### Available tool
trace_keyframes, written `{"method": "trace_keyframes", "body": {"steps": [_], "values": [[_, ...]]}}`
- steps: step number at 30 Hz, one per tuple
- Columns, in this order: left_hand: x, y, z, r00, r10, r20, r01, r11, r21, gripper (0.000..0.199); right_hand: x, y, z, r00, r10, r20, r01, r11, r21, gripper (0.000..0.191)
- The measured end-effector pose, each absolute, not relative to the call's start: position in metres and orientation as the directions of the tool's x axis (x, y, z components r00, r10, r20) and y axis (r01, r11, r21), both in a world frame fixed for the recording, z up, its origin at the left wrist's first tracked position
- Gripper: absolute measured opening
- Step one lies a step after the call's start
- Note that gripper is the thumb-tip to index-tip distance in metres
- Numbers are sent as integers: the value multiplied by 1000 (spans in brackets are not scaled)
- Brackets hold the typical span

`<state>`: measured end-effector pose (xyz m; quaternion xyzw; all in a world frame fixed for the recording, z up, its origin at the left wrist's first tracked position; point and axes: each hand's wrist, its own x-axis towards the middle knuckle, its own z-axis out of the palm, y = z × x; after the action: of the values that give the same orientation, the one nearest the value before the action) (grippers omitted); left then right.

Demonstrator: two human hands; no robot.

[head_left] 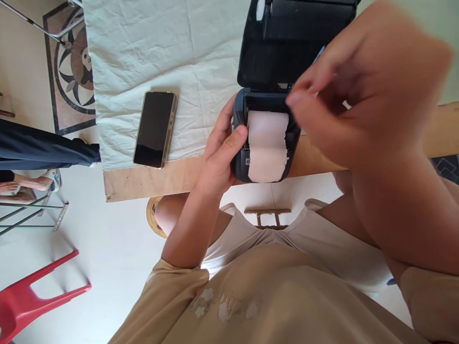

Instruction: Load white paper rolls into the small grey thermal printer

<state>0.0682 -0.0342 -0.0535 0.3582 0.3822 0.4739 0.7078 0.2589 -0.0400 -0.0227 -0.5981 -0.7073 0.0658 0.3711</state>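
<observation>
A small black printer (263, 100) lies at the table's front edge with its lid (283, 52) swung up and back. Inside it sits a white paper roll (268, 143), whose ragged-edged strip hangs over the front. My left hand (225, 143) grips the printer's left side, thumb on the rim beside the paper. Above the printer's right side is my right hand (362, 91), blurred, its thumb and forefinger pinched together. Whatever that pinch holds, if anything, cannot be made out. Part of the printer's right side is hidden behind this hand.
A phone (155, 129) lies screen up on the pale green cloth (201, 57), left of the printer. The wooden table edge (150, 180) shows below the cloth. On the floor at left are a red plastic stool (32, 301), metal legs and another person's legs (39, 145).
</observation>
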Motion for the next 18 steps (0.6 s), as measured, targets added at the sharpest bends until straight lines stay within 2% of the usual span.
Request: {"method": "trace_keyframes", "body": {"steps": [2,4,7,9,11,13,15,18], "values": [[70,-29,-47,257,923,-286,-327,361,873,40,260,-43,-22,-171,929,327,889,288,-355,12],[72,-24,-37,261,908,-328,-299,399,867,53,263,-44,-25,-219,948,231,922,278,-269,25],[72,-21,-26,270,909,-318,-301,393,869,64,266,-40,-30,-245,961,132,925,272,-264,47],[70,-25,-25,277,909,-313,-291,389,874,66,265,-36,-31,-247,966,71,923,257,-286,52],[68,-31,-30,281,911,-300,-278,377,884,63,263,-32,-27,-241,968,74,898,251,-360,47],[66,-36,-40,287,927,-243,-298,328,896,49,261,-33,-18,-239,964,114,826,263,-498,44],[65,-38,-52,284,948,-145,-366,248,897,32,262,-38,-8,-239,964,116,711,255,-655,41],[66,-35,-67,179,981,-76,-427,147,892,30,274,-43,1,-159,978,135,487,197,-851,36]]}}
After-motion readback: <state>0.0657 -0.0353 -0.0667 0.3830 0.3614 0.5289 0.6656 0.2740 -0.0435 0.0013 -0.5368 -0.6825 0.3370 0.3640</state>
